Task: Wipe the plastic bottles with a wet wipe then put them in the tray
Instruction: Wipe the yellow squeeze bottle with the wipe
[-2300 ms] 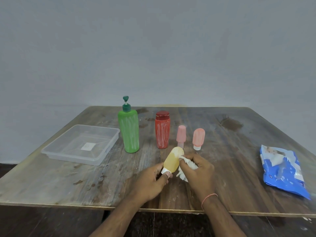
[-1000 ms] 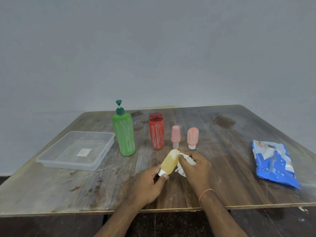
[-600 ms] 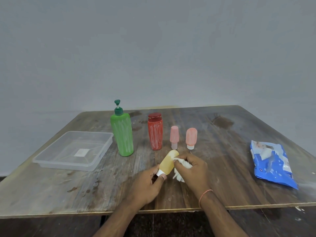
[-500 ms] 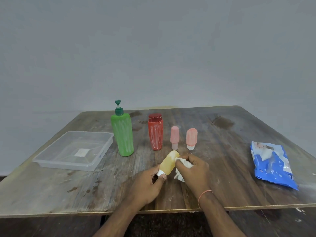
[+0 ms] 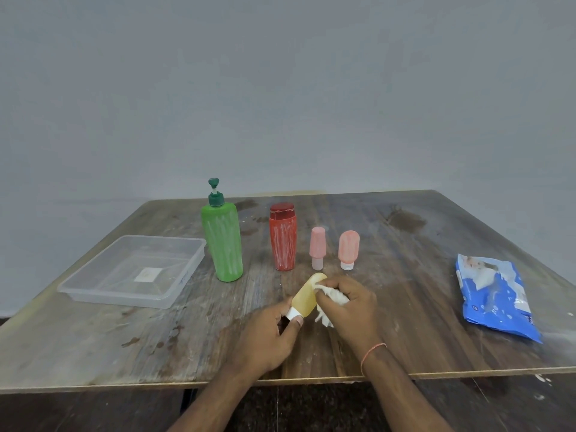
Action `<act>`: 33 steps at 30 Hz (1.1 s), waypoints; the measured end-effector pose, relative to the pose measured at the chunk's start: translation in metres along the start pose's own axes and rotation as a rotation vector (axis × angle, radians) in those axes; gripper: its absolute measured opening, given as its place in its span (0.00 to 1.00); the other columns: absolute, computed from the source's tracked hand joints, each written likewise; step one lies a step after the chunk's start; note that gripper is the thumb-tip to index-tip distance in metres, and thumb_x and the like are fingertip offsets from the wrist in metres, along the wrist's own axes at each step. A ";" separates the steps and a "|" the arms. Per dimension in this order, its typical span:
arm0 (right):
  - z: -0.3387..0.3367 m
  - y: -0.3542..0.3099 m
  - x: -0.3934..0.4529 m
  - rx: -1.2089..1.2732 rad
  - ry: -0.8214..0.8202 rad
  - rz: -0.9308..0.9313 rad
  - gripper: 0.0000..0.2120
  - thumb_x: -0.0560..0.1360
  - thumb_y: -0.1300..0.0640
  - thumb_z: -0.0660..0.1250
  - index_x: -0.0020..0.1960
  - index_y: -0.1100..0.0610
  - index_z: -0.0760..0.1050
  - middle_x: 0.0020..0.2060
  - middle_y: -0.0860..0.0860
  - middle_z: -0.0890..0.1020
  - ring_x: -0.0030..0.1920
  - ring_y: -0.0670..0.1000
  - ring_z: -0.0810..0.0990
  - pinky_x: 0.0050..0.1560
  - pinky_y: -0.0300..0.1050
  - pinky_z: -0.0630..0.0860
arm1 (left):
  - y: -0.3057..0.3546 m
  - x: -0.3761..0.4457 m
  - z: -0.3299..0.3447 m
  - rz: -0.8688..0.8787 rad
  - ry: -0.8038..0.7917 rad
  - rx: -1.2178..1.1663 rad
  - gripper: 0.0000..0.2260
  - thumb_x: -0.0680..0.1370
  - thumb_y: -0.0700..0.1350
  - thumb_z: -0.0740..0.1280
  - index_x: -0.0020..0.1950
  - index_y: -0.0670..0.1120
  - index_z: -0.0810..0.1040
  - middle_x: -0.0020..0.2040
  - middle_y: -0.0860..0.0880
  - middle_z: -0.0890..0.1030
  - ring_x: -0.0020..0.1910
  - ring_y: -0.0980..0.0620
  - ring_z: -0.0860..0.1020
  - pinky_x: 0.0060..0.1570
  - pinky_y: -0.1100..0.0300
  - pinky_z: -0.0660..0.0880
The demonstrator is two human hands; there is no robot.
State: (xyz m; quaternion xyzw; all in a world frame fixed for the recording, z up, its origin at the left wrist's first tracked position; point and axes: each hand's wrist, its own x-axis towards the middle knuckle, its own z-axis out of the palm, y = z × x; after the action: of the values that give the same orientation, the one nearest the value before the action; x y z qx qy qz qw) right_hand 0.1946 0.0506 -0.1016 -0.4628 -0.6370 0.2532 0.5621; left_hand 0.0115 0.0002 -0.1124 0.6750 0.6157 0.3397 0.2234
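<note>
The left hand [image 5: 268, 335] pinches the white cap end of a small yellow bottle [image 5: 307, 296] between thumb and fingertips, above the near middle of the wooden surface [image 5: 405, 291]. The bottle's long axis tilts up and away from the person, rounded bottom pointing toward the far right and cap toward the near left. The right hand [image 5: 352, 307] is closed around a crumpled white wet wipe [image 5: 335, 296] pressed against the bottle's right side. Behind them stand four upright bottles in a row: a green pump bottle [image 5: 222, 244], a red bottle [image 5: 283, 238], and two small pink bottles [image 5: 317, 247] [image 5: 348, 248] resting on their caps. A clear plastic tray [image 5: 93, 283] sits at the left, well apart from the hands. A blue wet wipe packet [image 5: 495, 300] lies flat at the right.
</note>
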 end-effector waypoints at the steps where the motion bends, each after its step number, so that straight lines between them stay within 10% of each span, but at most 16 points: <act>1: 0.000 0.000 -0.001 -0.001 -0.020 0.012 0.10 0.72 0.61 0.79 0.42 0.45 0.86 0.38 0.38 0.86 0.44 0.43 0.86 0.43 0.37 0.82 | 0.000 0.000 0.000 0.002 0.000 -0.001 0.17 0.84 0.53 0.66 0.73 0.61 0.77 0.53 0.64 0.85 0.53 0.61 0.82 0.50 0.62 0.77; 21: 0.002 0.004 -0.001 -0.007 0.018 -0.048 0.12 0.70 0.64 0.79 0.42 0.47 0.85 0.39 0.41 0.86 0.43 0.46 0.85 0.42 0.39 0.81 | 0.003 -0.002 0.000 0.073 0.016 0.009 0.15 0.82 0.56 0.64 0.67 0.59 0.80 0.48 0.60 0.85 0.48 0.59 0.82 0.48 0.53 0.81; 33: 0.005 0.005 -0.001 -0.014 0.091 0.019 0.13 0.71 0.61 0.78 0.39 0.43 0.82 0.37 0.41 0.84 0.41 0.43 0.84 0.38 0.32 0.76 | 0.008 -0.004 -0.001 0.098 0.037 0.044 0.08 0.84 0.51 0.67 0.61 0.57 0.82 0.42 0.61 0.82 0.44 0.61 0.80 0.37 0.70 0.69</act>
State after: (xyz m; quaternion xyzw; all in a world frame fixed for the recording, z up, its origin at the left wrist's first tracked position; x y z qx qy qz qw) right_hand 0.1915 0.0531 -0.1070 -0.4836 -0.6083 0.2327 0.5848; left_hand 0.0165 -0.0048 -0.1070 0.7026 0.5933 0.3491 0.1803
